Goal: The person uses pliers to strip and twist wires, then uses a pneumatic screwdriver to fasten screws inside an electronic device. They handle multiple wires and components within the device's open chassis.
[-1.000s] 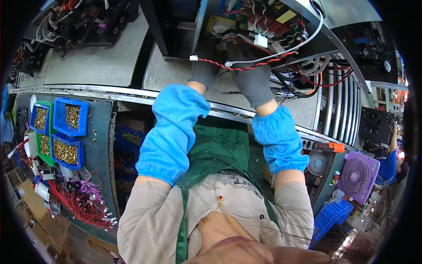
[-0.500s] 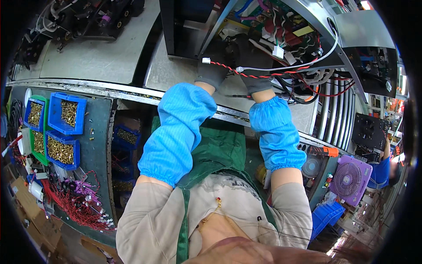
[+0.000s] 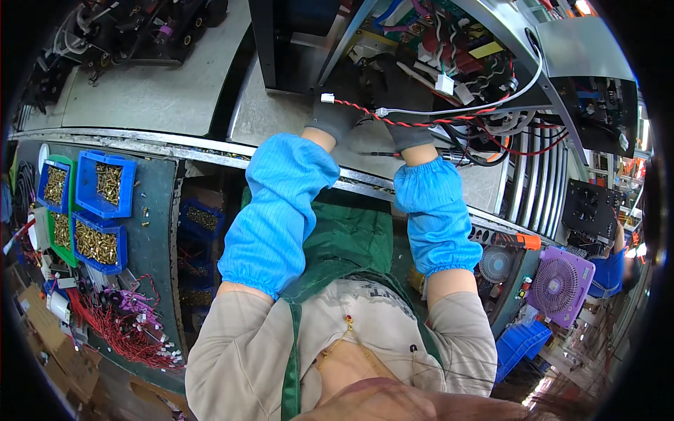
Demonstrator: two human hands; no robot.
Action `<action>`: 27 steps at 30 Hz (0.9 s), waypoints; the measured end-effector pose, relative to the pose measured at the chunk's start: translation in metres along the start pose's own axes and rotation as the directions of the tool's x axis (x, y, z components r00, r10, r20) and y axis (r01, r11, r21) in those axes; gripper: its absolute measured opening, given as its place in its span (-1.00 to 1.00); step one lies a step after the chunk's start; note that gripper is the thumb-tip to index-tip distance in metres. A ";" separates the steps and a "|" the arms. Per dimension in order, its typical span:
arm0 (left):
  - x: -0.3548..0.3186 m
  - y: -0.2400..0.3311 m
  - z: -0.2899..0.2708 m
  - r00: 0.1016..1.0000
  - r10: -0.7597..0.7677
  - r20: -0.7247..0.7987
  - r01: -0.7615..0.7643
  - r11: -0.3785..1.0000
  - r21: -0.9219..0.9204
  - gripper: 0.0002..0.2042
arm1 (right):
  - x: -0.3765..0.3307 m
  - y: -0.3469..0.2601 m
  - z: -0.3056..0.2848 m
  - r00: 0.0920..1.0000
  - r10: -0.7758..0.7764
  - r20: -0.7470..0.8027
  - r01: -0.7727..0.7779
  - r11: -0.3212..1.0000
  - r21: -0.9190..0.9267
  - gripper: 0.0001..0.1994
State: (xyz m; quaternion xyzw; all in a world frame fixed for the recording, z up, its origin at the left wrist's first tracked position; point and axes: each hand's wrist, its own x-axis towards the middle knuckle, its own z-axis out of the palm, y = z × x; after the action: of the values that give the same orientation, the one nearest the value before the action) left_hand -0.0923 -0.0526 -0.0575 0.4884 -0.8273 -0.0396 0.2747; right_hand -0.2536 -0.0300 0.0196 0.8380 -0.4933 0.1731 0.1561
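Both of my hands wear dark grey gloves and reach into the lower front of an open metal cabinet [image 3: 516, 49] full of wiring. My left hand [image 3: 338, 112] lies beside the cabinet's dark upright panel. Close to its right, my right hand [image 3: 400, 98] reaches in among the cables. The fingers of both meet in deep shadow, so their grip and anything between them cannot be made out. A twisted red and black wire [image 3: 361, 107] with a white connector [image 3: 327, 98] crosses in front of the gloves. A grey cable [image 3: 449, 111] runs rightward from there.
On the left bench, blue bins [image 3: 105, 184] hold brass fasteners, near a pile of red wires [image 3: 116, 326]. A screwdriver-like shaft [image 3: 382, 154] lies by my right wrist. Metal rollers [image 3: 533, 184], a purple fan [image 3: 559, 286] and a co-worker's blue sleeve [image 3: 606, 275] are to the right.
Both forearms have shifted slightly left, the left wrist most visibly. My hands stay inside the cabinet, and the wires in front of them have hardly moved.
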 end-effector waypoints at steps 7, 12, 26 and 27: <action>0.003 0.006 -0.005 0.962 -0.078 0.260 0.094 0.994 -0.048 -0.73 | 0.001 -0.007 0.004 0.999 0.029 -0.019 -0.029 1.000 0.013 -0.85; 0.013 0.012 -0.026 0.916 -0.108 0.387 0.132 0.991 -0.037 -0.71 | -0.001 -0.004 0.005 0.999 0.032 -0.018 -0.032 0.999 0.013 -0.85; 0.011 0.007 -0.018 0.920 -0.103 0.378 0.119 0.993 -0.019 -0.77 | 0.001 -0.008 0.010 0.998 0.056 -0.037 -0.054 0.998 0.034 -0.84; 0.010 0.006 -0.017 0.930 -0.104 0.354 0.121 0.992 -0.025 -0.77 | 0.001 -0.010 0.011 0.997 0.058 -0.041 -0.056 0.998 0.036 -0.84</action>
State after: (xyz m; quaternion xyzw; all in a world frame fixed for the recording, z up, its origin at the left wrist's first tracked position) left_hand -0.0924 -0.0546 -0.0375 0.5135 -0.8326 -0.1612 0.1310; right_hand -0.2432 -0.0311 0.0097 0.8223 -0.5106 0.2039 0.1468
